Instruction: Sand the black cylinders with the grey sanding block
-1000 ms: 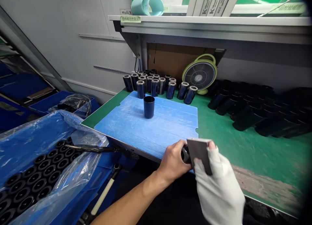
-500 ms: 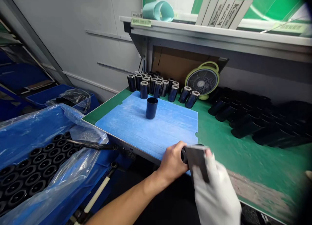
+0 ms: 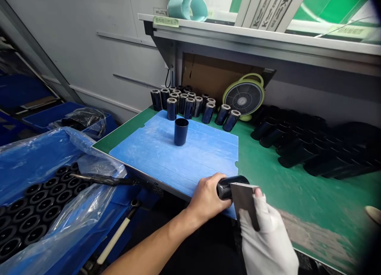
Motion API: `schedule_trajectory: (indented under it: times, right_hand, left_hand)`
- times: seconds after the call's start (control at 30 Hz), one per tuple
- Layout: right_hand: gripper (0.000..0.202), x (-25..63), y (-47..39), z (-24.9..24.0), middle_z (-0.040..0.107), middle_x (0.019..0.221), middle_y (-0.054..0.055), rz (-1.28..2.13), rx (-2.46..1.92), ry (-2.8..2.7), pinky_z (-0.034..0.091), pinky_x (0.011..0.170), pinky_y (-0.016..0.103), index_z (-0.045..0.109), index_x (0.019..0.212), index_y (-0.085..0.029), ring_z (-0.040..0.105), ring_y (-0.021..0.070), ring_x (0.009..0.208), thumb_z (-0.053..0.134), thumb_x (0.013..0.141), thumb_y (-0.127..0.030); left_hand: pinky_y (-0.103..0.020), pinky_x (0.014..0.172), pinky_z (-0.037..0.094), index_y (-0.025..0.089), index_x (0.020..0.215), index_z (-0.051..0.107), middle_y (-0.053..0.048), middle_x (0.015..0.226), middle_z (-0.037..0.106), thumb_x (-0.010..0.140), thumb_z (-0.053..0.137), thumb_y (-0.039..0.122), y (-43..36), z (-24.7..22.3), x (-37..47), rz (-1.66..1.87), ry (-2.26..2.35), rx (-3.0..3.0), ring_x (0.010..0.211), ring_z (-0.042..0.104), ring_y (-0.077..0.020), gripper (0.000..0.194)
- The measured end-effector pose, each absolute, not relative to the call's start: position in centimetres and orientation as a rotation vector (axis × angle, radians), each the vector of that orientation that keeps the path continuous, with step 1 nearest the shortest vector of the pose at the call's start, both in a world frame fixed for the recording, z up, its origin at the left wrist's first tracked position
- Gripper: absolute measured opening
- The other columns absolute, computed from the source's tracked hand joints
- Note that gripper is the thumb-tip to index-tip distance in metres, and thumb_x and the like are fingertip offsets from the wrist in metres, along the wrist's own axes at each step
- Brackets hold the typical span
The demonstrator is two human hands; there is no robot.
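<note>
My bare left hand [image 3: 206,195] is wrapped round a glossy black cup [image 3: 225,187], held tilted on its side over the table's front edge. My right hand [image 3: 266,235], in a white glove with a bare fingertip showing, grips a flat grey rectangular block [image 3: 246,205]. The block is upright in front of the cup and covers part of it; whether they touch, I cannot tell. Beyond both hands, a single dark cup [image 3: 181,133] stands upright with its mouth up on a blue sheet [image 3: 143,146].
Several shiny dark cylinders [image 3: 189,108] stand behind the sheet, near a green-rimmed fan [image 3: 242,100]. More black cups [image 3: 297,148] lie on the green table [image 3: 262,187] at right. A plastic-lined blue bin [image 3: 26,148] holds black parts at left. Overhead runs a shelf [image 3: 220,31].
The grey block has shifted slightly down and right in my right hand's grip, and more of the held cup shows behind it. The whole view has shifted a little.
</note>
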State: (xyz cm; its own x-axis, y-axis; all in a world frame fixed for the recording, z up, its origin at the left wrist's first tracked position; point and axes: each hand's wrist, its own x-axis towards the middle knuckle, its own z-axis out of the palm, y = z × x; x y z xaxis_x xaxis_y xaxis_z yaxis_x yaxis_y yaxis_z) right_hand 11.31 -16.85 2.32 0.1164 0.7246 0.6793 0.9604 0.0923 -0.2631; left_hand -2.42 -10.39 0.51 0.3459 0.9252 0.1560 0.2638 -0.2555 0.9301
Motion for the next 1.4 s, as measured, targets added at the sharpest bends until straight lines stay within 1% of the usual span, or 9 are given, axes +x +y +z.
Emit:
schedule_trajectory:
  times: [0.23,0.4,0.5,0.67,0.8,0.9,1.03,1.27,1.4]
  right_hand:
    - [0.060,11.9,-17.0,2.9,0.066,0.118,0.012,-0.354,-1.653,-1.701,0.057,0.071,0.032,0.035,0.158,-0.026,0.066,0.0205,0.089,0.045,0.099,-0.029]
    - [0.059,11.9,-16.4,3.3,0.063,0.125,0.014,-0.408,-1.745,-1.621,0.057,0.074,0.034,0.041,0.155,-0.024,0.065,0.0231,0.095,0.046,0.097,-0.031]
    - [0.058,11.6,-16.5,3.5,0.066,0.113,0.012,-0.346,-1.701,-1.715,0.056,0.065,0.033,0.041,0.155,-0.026,0.065,0.0220,0.084,0.043,0.097,-0.031]
    - [0.061,10.8,-17.0,4.0,0.063,0.120,0.013,-0.377,-1.708,-1.647,0.057,0.073,0.034,0.037,0.157,-0.026,0.066,0.0223,0.093,0.045,0.096,-0.026]
    - [0.057,10.5,-17.3,4.2,0.066,0.111,0.013,-0.367,-1.718,-1.681,0.057,0.072,0.033,0.042,0.154,-0.024,0.066,0.0215,0.089,0.044,0.097,-0.026]
    - [0.058,10.7,-17.2,3.9,0.063,0.122,0.014,-0.392,-1.734,-1.638,0.057,0.080,0.034,0.041,0.155,-0.023,0.065,0.0221,0.098,0.045,0.097,-0.027]
    - [0.057,11.0,-17.2,3.6,0.066,0.113,0.012,-0.363,-1.751,-1.674,0.056,0.071,0.031,0.041,0.154,-0.024,0.065,0.0203,0.088,0.041,0.097,-0.028]
    - [0.054,11.5,-16.5,4.0,0.067,0.110,0.013,-0.407,-1.812,-1.620,0.055,0.067,0.029,0.045,0.152,-0.021,0.066,0.0191,0.086,0.036,0.099,-0.029]
    - [0.052,11.7,-16.6,3.7,0.066,0.114,0.014,-0.458,-1.851,-1.531,0.056,0.075,0.032,0.047,0.150,-0.019,0.066,0.0204,0.090,0.042,0.099,-0.031]
  left_hand:
    - [-0.028,0.079,0.057,0.020,0.110,0.070,-0.002,0.097,0.076,0.070,0.077,0.017,-10.4,0.5,-2.3,0.938,1.061,1.731,0.087,0.073,-0.0212,0.042]
    - [-0.030,0.083,0.058,0.021,0.115,0.069,-0.004,0.101,0.077,0.071,0.079,0.019,-10.5,0.2,-2.4,0.939,1.059,1.780,0.091,0.073,-0.0234,0.045]
    - [-0.030,0.082,0.058,0.021,0.114,0.069,-0.004,0.103,0.077,0.071,0.077,0.018,-10.5,0.3,-2.4,0.926,1.036,1.791,0.091,0.073,-0.0235,0.044]
    - [-0.029,0.075,0.057,0.021,0.108,0.069,-0.004,0.095,0.077,0.072,0.077,0.021,-10.5,0.6,-2.5,0.921,1.050,1.796,0.085,0.073,-0.0231,0.037]
    - [-0.029,0.077,0.056,0.022,0.109,0.069,-0.004,0.097,0.077,0.074,0.075,0.020,-10.5,0.6,-2.5,0.914,1.021,1.811,0.086,0.073,-0.0227,0.036]
    - [-0.029,0.076,0.056,0.021,0.110,0.069,-0.004,0.095,0.076,0.072,0.078,0.021,-10.5,0.6,-2.5,0.901,1.047,1.792,0.085,0.072,-0.0229,0.039]
    - [-0.029,0.078,0.056,0.021,0.110,0.069,-0.003,0.097,0.076,0.073,0.077,0.021,-10.5,0.6,-2.5,0.895,1.023,1.758,0.087,0.073,-0.0225,0.037]
    - [-0.029,0.082,0.056,0.022,0.114,0.069,-0.003,0.100,0.076,0.072,0.078,0.020,-10.5,0.3,-2.5,0.898,1.034,1.765,0.089,0.072,-0.0220,0.043]
    - [-0.029,0.083,0.056,0.022,0.113,0.069,-0.002,0.100,0.076,0.072,0.078,0.019,-10.5,0.4,-2.5,0.905,1.013,1.765,0.089,0.072,-0.0212,0.043]
